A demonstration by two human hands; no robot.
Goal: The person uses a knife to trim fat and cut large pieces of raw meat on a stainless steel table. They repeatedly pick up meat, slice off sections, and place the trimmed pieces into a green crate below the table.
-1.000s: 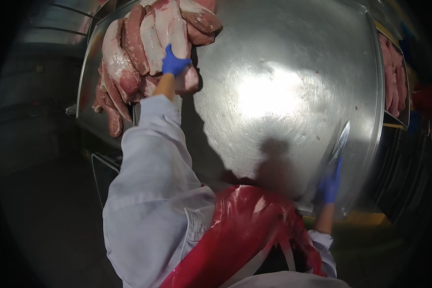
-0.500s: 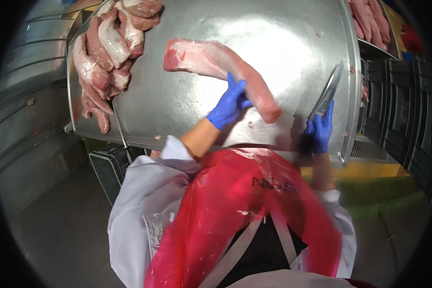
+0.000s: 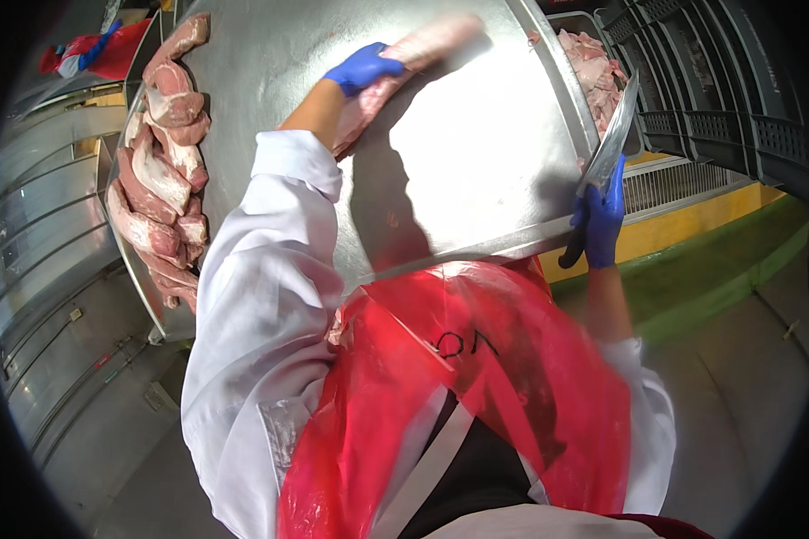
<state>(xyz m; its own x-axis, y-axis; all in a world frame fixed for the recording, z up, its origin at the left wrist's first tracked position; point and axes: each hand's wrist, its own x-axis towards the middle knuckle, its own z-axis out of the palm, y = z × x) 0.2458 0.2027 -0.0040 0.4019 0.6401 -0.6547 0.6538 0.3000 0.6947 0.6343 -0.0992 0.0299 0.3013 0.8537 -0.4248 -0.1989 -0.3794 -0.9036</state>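
My left hand (image 3: 364, 69), in a blue glove, is closed around a long pale pink strip of meat (image 3: 436, 42). The strip slants across the far part of the metal table (image 3: 485, 162), its far end blurred by motion. Part of its near end is hidden behind my left forearm. At the table's right edge, my right hand (image 3: 602, 216), also blue-gloved, grips a knife (image 3: 614, 135) by its dark handle. Its long blade points up and away from me, clear of the meat.
A pile of several meat pieces (image 3: 159, 175) lies along the table's left side. Beyond the right edge stands a tray of pale meat scraps (image 3: 591, 76), beside black plastic crates (image 3: 724, 85). Another person (image 3: 108, 49) in red is at the far upper left.
My left hand has gone farther away from me and taken hold of the strip, which now slants the other way. The view has turned. The knife stays in my right hand.
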